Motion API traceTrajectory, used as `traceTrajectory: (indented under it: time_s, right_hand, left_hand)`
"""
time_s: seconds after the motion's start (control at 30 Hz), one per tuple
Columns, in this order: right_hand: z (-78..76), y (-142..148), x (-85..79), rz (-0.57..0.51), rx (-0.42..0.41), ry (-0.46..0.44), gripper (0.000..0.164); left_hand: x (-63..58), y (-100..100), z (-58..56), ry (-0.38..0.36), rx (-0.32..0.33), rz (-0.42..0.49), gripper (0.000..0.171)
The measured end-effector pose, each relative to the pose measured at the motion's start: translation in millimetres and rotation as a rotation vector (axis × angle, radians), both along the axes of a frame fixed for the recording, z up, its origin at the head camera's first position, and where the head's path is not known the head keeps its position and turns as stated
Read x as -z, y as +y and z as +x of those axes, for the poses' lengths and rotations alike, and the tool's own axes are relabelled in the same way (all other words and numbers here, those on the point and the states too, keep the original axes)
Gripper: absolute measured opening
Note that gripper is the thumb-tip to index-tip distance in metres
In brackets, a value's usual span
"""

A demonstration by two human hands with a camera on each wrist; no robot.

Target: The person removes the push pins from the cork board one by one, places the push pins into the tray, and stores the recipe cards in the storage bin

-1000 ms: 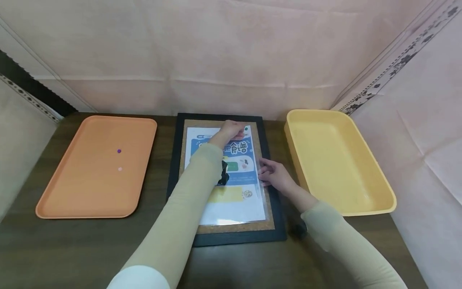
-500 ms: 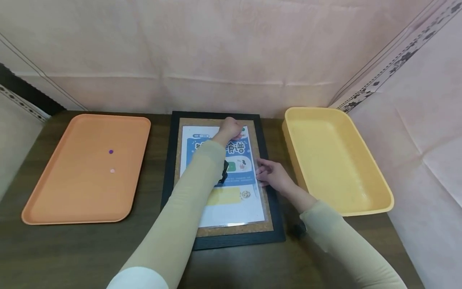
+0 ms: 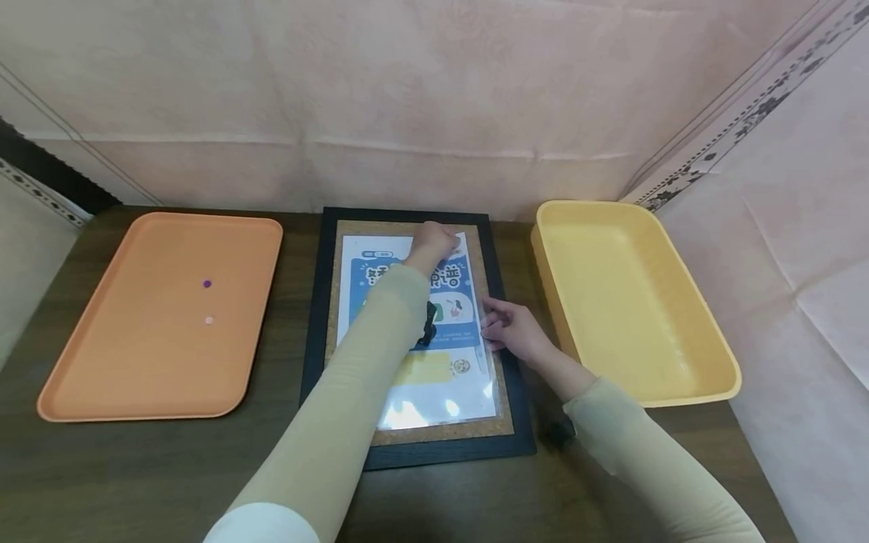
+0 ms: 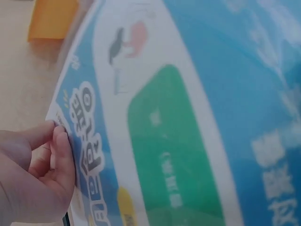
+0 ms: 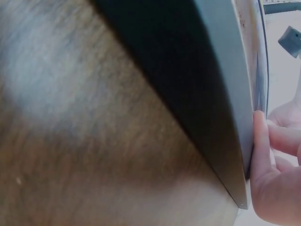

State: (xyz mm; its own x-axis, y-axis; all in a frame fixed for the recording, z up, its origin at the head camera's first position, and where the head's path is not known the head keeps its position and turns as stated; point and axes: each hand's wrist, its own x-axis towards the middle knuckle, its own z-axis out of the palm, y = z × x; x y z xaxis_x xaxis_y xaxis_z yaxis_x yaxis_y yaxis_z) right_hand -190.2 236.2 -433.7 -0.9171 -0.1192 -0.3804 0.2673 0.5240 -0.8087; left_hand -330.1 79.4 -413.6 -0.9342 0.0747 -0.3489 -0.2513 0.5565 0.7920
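A laminated poster [image 3: 444, 388] with blue, white and yellow printing lies over a corkboard [image 3: 498, 422] in a black frame [image 3: 451, 452]. My left hand [image 3: 432, 245] is at the poster's upper right corner; in the left wrist view that hand [image 4: 40, 174] pinches the corner between thumb and fingertips. At the right edge of the sheet, halfway down, my right hand [image 3: 517, 329] pinches the edge. The right wrist view has this hand [image 5: 277, 179] close beside the frame's side. My left forearm covers the poster's middle and lower left.
On the left, an orange tray [image 3: 136, 354] holds a small purple piece [image 3: 207, 283] and a small white one [image 3: 209, 320]. A deep yellow bin [image 3: 627, 302] stands to the right of the frame. Pale cloth [image 3: 421, 90] hangs behind the dark wooden table [image 3: 102, 467].
A green dot at the poster's upper right corner, visible earlier, no longer shows. The left hand has shifted slightly there, and bright glare now appears along the poster's bottom. The right hand stays put.
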Motion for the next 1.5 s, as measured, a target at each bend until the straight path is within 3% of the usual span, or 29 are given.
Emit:
traceTrajectory:
  time_s: [0.2, 0.23, 0.27, 0.37, 0.47, 0.5, 0.6, 0.77, 1.07, 1.3, 1.5]
  right_hand:
    - [0.7, 0.7, 0.6, 0.007, 0.005, 0.003, 0.058]
    - [0.8, 0.4, 0.6, 0.007, 0.005, 0.003, 0.058]
    - [1.0, 0.2, 0.4, 0.007, 0.003, 0.003, 0.058]
    - [0.9, -0.9, -0.4, 0.006, -0.001, 0.003, 0.057]
    - [0.2, -0.6, -1.5, 0.012, -0.004, 0.001, 0.058]
    - [0.0, -0.4, -1.4, 0.012, -0.004, 0.001, 0.058]
    - [0.0, -1.6, -1.4, 0.008, -0.008, 0.010, 0.058]
    - [1.3, -2.8, 1.1, 0.010, -0.008, 0.032, 0.057]
    - [4.4, -0.9, 2.3, 0.021, 0.027, 0.028, 0.058]
    - [6.2, 0.9, 1.5, 0.020, 0.034, 0.027, 0.058]
    - [5.9, -2.1, 0.2, 0.014, 0.034, 0.022, 0.058]
  left_hand:
    - [8.5, 4.6, -18.5, -0.186, -0.128, 0.199, 0.022]
    - [8.5, 2.4, -22.3, -0.219, -0.118, 0.215, 0.021]
    - [20.0, 0.2, -31.5, -0.224, -0.097, 0.287, 0.018]
    - [25.2, -8.8, -40.2, -0.285, -0.052, 0.374, 0.022]
    - [19.5, -18.1, -37.5, -0.341, -0.036, 0.473, 0.026]
    - [5.4, -20.5, -29.6, -0.369, -0.048, 0.445, 0.029]
    - [-13.2, -28.3, -20.2, -0.407, -0.066, 0.487, 0.030]
    - [-25.6, -33.4, -14.4, -0.390, -0.047, 0.439, 0.029]
    - [-14.5, -45.6, -18.1, -0.348, -0.065, 0.414, 0.024]
    - [-18.8, -57.7, -12.9, -0.308, -0.040, 0.373, 0.025]
    - [-23.0, -69.2, -8.2, -0.279, -0.067, 0.387, 0.023]
